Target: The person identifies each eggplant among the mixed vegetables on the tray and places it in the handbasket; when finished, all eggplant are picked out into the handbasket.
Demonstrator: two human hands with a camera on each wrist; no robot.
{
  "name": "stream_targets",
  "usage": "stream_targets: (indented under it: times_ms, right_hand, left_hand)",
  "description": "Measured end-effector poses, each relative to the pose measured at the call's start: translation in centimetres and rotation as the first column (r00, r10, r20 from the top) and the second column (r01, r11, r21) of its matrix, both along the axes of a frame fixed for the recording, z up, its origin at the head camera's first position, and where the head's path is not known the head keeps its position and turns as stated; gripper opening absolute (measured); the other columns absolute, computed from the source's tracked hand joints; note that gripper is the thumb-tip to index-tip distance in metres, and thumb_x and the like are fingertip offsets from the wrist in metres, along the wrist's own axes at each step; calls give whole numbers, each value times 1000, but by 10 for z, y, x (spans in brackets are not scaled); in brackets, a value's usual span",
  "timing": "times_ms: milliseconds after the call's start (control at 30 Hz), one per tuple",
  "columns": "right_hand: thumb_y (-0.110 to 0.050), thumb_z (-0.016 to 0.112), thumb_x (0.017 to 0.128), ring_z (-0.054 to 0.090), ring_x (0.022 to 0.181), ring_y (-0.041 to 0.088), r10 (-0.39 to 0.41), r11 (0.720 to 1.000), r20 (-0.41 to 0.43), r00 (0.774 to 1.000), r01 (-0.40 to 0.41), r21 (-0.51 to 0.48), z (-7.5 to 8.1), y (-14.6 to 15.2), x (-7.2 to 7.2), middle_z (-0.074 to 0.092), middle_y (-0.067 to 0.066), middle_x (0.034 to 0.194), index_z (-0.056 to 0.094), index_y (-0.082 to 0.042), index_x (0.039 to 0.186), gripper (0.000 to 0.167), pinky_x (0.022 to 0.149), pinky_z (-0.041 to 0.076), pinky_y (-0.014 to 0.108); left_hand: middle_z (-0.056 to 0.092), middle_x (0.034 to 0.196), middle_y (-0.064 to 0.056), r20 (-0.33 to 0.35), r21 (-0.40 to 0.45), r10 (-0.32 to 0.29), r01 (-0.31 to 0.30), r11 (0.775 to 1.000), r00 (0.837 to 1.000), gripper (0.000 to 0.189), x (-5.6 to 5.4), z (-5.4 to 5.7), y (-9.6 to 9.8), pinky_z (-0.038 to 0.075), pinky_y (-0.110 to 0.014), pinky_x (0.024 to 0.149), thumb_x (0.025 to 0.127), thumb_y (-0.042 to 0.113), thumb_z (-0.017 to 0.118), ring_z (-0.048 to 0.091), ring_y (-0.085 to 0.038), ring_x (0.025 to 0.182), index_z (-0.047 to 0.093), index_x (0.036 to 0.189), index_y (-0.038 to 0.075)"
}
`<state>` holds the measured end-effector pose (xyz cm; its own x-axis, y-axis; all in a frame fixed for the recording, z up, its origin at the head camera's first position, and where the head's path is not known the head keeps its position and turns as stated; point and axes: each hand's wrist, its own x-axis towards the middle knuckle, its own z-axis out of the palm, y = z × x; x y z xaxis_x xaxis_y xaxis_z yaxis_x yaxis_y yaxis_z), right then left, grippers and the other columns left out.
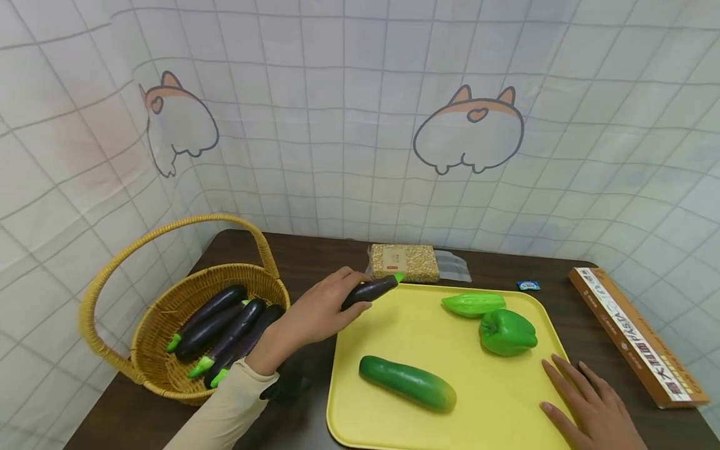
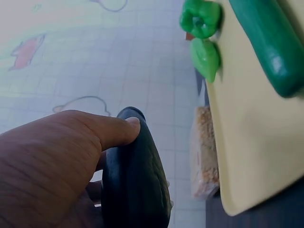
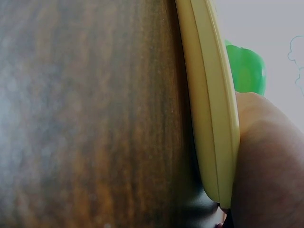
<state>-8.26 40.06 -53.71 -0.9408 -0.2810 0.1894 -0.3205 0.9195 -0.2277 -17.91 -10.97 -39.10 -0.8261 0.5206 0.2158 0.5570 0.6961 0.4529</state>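
Observation:
My left hand [image 1: 322, 309] grips a dark purple eggplant [image 1: 371, 290] by its body, its green stem end pointing right over the tray's far left corner. In the left wrist view the thumb lies along the eggplant [image 2: 135, 175]. My right hand [image 1: 593, 406] rests with spread fingers on the right rim of the yellow tray [image 1: 388, 331]. On the tray lie a dark green cucumber-like vegetable [image 1: 407, 382], a green bell pepper [image 1: 507, 332] and a light green ridged gourd [image 1: 474, 304]. Several eggplants [image 1: 230, 325] lie in the wicker basket [image 1: 149, 362] at the left.
Behind the tray lies a clear bag of yellow kernels [image 1: 416, 262]. A small blue packet [image 1: 528, 285] sits at the back right. A long pasta box [image 1: 638, 337] lies along the right side. The basket's tall handle [image 1: 169, 231] arches upward, and a tile-patterned curtain [image 1: 349, 125] encloses the table.

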Motion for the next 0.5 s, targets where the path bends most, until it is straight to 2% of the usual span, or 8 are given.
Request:
stream_targets:
  times_ms: [167, 500]
  right_hand:
    - [-45, 61, 108, 19, 152, 53, 4, 1000, -23, 1000, -4, 5, 0, 1, 0, 19, 0, 174, 23, -29, 171, 75, 110, 10, 80]
    - [-46, 61, 107, 19, 152, 52, 7, 1000, -26, 1000, -7, 4, -2, 0, 0, 19, 0, 174, 24, -29, 170, 75, 109, 11, 81]
  left_hand:
    - [59, 123, -4, -27, -18, 20, -21, 1000, 999, 42, 4, 9, -16, 52, -35, 79, 106, 29, 69, 58, -15, 94, 60, 143, 10]
    - [59, 126, -5, 9, -6, 97, -97, 995, 995, 44, 18, 18, -58, 52, -39, 80, 105, 28, 70, 59, -22, 96, 59, 143, 9]
